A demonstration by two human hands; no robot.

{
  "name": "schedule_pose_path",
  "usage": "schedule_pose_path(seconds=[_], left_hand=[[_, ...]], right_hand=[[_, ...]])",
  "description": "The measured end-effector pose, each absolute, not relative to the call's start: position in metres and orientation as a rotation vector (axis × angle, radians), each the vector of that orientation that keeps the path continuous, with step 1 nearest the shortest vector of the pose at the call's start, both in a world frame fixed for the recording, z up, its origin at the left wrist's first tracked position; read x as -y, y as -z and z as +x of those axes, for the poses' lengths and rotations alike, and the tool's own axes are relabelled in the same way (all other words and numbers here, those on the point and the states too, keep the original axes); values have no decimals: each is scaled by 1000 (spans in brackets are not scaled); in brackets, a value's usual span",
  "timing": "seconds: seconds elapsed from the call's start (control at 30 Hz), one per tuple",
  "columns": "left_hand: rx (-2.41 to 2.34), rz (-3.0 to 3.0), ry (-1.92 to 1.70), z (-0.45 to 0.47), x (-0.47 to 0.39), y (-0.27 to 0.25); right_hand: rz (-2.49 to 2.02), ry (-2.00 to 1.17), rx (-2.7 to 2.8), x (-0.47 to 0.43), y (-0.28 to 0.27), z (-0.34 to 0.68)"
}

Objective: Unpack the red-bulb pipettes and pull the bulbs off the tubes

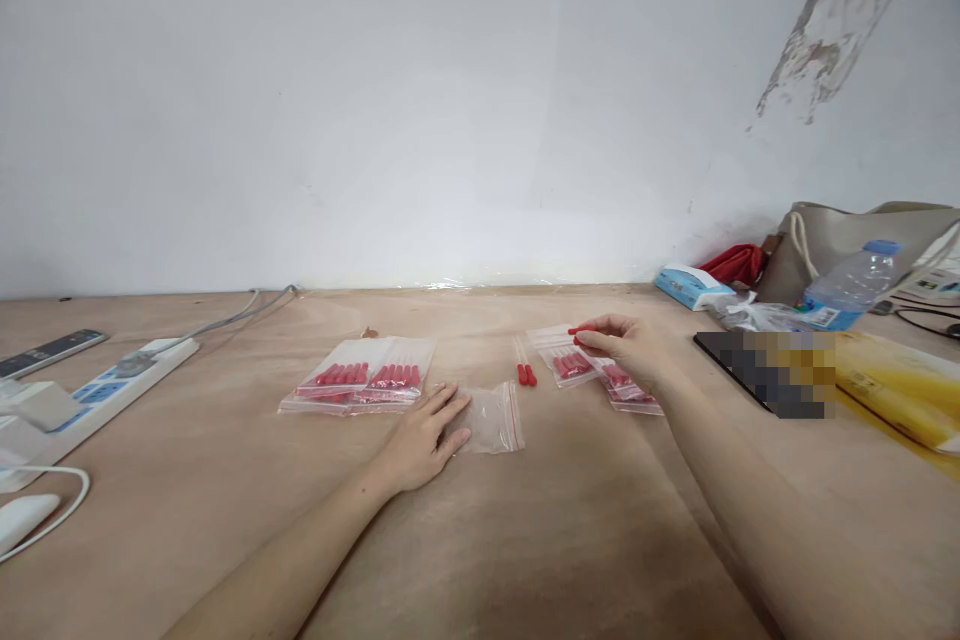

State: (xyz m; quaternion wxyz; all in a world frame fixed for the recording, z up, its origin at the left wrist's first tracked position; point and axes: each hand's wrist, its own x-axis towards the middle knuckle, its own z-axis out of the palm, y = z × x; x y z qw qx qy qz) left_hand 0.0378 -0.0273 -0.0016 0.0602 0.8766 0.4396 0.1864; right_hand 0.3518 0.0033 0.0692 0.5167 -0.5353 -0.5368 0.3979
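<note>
My left hand (427, 442) lies with fingers spread on the left part of a clear zip bag (491, 418), which looks flat and has a red line along its right edge. To the right, my right hand (616, 342) pinches a small red-handled stick (574, 331); red shows at its fingertips, and the rest is hidden. Two more red-handled sticks (527, 375) with thin pale shafts rest side by side on the table. Below my right hand are filled zip bags (574, 368) of such sticks. Another pile of filled zip bags (356, 378) lies beyond my left hand.
A white power strip (112, 400) with plugs and cables runs along the left, near a dark remote-like device (52, 352). At right are a tissue pack (688, 288), a plastic bottle (855, 282), a dark flat object (739, 375) and a yellow package (900, 385). A wall stands behind.
</note>
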Motion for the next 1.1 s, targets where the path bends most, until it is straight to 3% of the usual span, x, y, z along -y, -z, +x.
schedule_pose_path(seconds=[0.2,0.33,0.67,0.9,1.1], left_hand=[[-1345,2667,-494,39,29,-1],[-1354,2660,-461,40,29,-3],[-1347,2662,-500,38,28,0],[-1379,2654,-457,39,28,-1],[-1312,2676,-559,40,31,-3]], right_hand=[[-1304,-285,1486,-14,-25,326],[-1223,-20,1765,-17,1,318],[-1234,159,2079,-19,13,312],[-1320,19,1995,-16,18,310],[-1196,151,1935,-2,5,305]])
